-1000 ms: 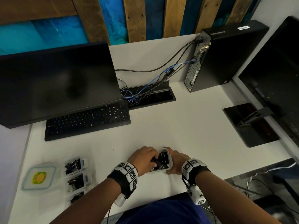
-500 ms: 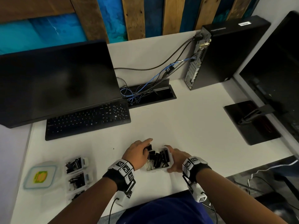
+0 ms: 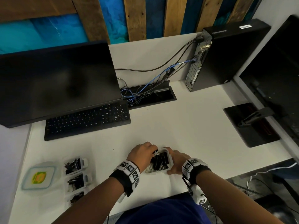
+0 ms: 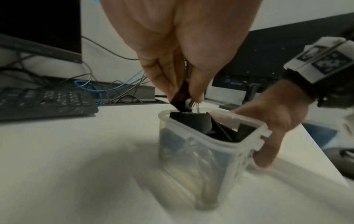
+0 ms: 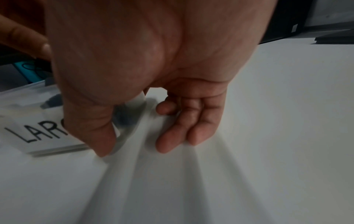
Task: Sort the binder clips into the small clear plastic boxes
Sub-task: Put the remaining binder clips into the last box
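Observation:
A small clear plastic box (image 3: 168, 160) (image 4: 206, 145) full of black binder clips stands on the white desk near its front edge. Its side label (image 5: 40, 133) reads "LAR", the rest hidden by the thumb. My left hand (image 3: 144, 153) (image 4: 184, 84) pinches a black binder clip (image 4: 181, 97) just above the box's far rim. My right hand (image 3: 176, 163) (image 4: 275, 121) (image 5: 134, 106) holds the box from its right side, thumb on one wall and fingers down beside it on the desk.
Three more small clear boxes (image 3: 76, 164) (image 3: 77, 181) (image 3: 76, 197) with clips stand in a column at the front left, beside a clear lid (image 3: 39, 177) with a yellow label. A keyboard (image 3: 87, 119), monitor (image 3: 56, 81), cable well (image 3: 148, 96) and computer tower (image 3: 226, 54) stand farther back.
My left hand's fingers have gone from spread over the box to pinching a clip at its far rim. The right hand has stayed on the box.

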